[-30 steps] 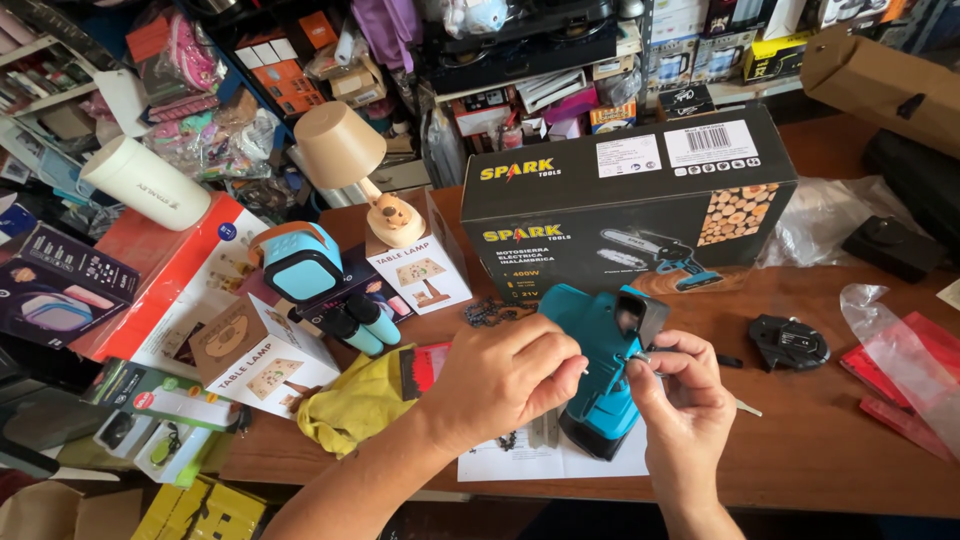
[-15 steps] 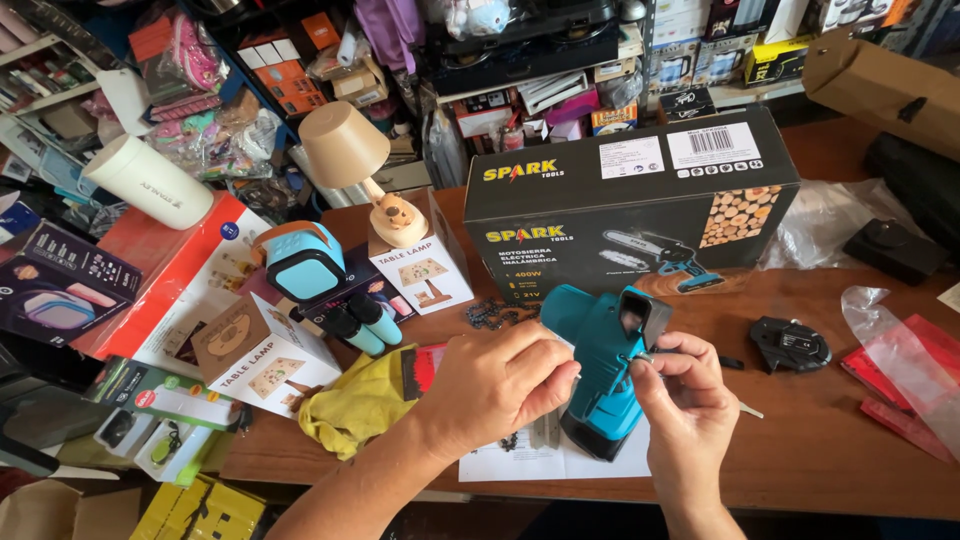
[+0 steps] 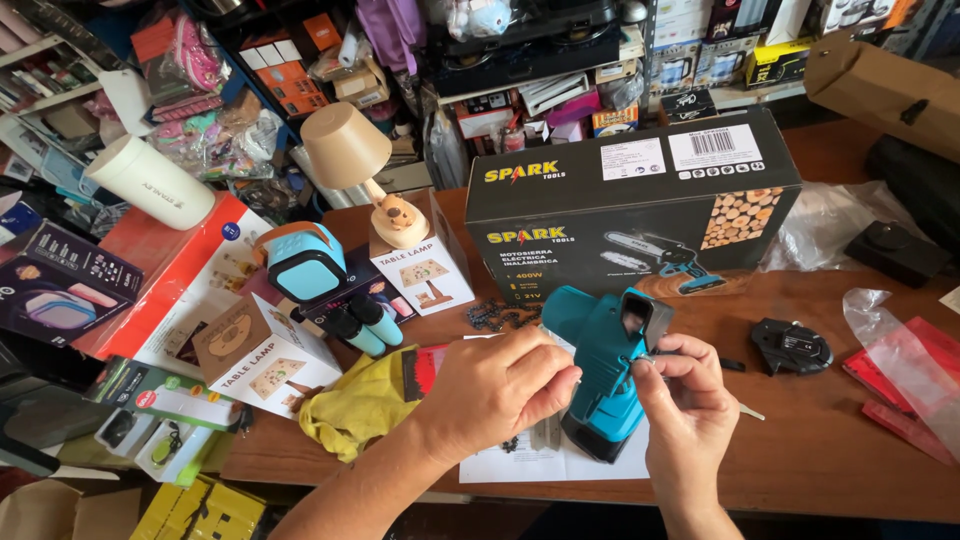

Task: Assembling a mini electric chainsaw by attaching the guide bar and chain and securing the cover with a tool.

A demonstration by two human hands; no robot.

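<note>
A teal and black handheld power-tool body (image 3: 603, 366) stands on a white paper sheet (image 3: 530, 464) near the table's front edge. My left hand (image 3: 497, 388) is closed against the tool's left side, with a small dark part pinched in its fingers. On the tool's upper right side, my right hand (image 3: 684, 392) pinches at the black head. A loose saw chain (image 3: 500, 317) lies just behind the tool. What my fingers hold is mostly hidden.
A large black product box (image 3: 640, 205) stands behind the tool. To the left are a yellow cloth (image 3: 355, 402), small lamp boxes (image 3: 262, 350), a teal speaker (image 3: 305, 262) and a small table lamp (image 3: 350, 150). A black cover part (image 3: 792, 346) and plastic bags (image 3: 905, 350) lie right.
Both hands stay on the tool with only slight finger shifts. The tool has not visibly moved.
</note>
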